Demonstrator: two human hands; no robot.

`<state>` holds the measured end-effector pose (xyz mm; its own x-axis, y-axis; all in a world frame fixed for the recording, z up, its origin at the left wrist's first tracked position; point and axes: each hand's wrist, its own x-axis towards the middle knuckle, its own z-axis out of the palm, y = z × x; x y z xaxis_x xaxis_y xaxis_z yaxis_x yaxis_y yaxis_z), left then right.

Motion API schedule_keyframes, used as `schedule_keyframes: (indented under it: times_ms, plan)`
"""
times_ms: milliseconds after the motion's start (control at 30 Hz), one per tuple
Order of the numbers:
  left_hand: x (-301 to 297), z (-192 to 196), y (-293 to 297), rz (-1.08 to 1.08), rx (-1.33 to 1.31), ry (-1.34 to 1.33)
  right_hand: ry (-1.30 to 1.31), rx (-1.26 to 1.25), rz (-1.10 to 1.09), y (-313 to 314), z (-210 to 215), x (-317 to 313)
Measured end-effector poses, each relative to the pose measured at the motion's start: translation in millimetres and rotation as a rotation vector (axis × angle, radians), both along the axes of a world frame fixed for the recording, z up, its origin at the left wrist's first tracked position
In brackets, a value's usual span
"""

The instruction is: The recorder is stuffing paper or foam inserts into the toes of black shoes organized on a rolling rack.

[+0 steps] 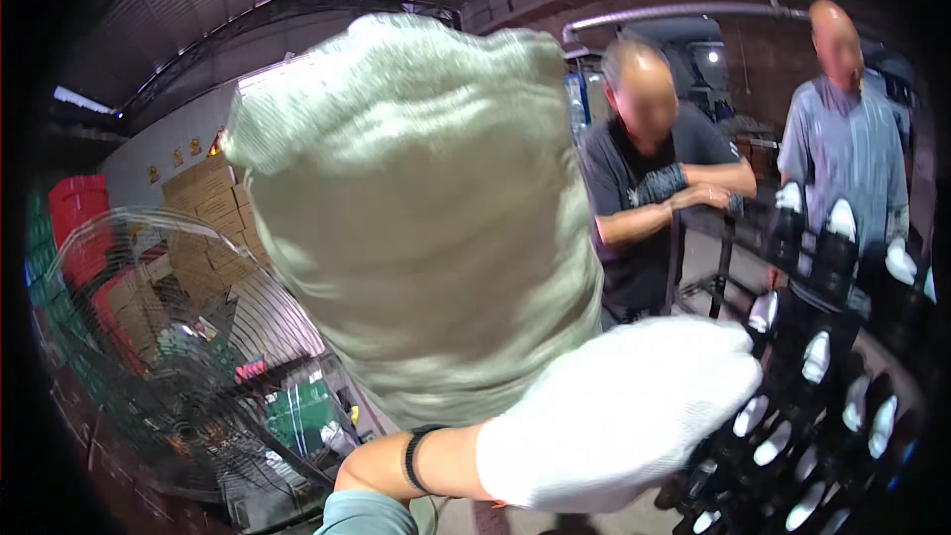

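Observation:
A white-gloved hand, my left hand (624,416), reaches from the lower edge toward the right, with a dark band (416,459) on its bare wrist. Glare washes out the fingers, so whether they are curled or flat cannot be told. Behind it, a very large, creased, pale grey-green knitted shape (416,208) fills the middle of the head view. Its bumpy top and narrow lower end resemble a raised gloved fist, but I cannot tell for sure. The left glove overlaps its lower right edge; contact is unclear. My right hand cannot be told apart from this shape.
A wire-caged fan (188,376) stands at left, near stacked cartons (203,208) and red bins (79,208). A person with folded arms (654,168) leans at a dark frame; another person (842,149) stands farther right. A rack of black, white-topped shapes (815,357) stands at lower right.

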<state>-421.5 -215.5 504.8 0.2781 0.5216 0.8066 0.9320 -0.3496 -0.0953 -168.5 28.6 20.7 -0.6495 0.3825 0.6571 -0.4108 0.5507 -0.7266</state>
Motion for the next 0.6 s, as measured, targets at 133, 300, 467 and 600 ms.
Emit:
schedule_keyframes:
  times_ms: [133, 300, 467, 600]
  plan:
    - [0.1, 207.5, -129.5, 0.477, 0.401, 0.210, -0.114, 0.026, 0.018, -103.5, 447.3, -137.9]
    - [-55.0, 380.0, -193.1, 0.839, 0.203, -0.388, 0.221, 0.105, 0.298, -155.1, 757.3, -248.0]
    - [-198.9, 420.5, -188.3, 1.198, -0.627, -0.307, -0.225, 0.638, 0.261, -189.4, 832.2, -398.9]
    - [-273.8, 356.4, -196.9, 0.772, -1.039, -0.405, -0.639, 0.641, 0.396, -194.1, 784.9, -444.0]
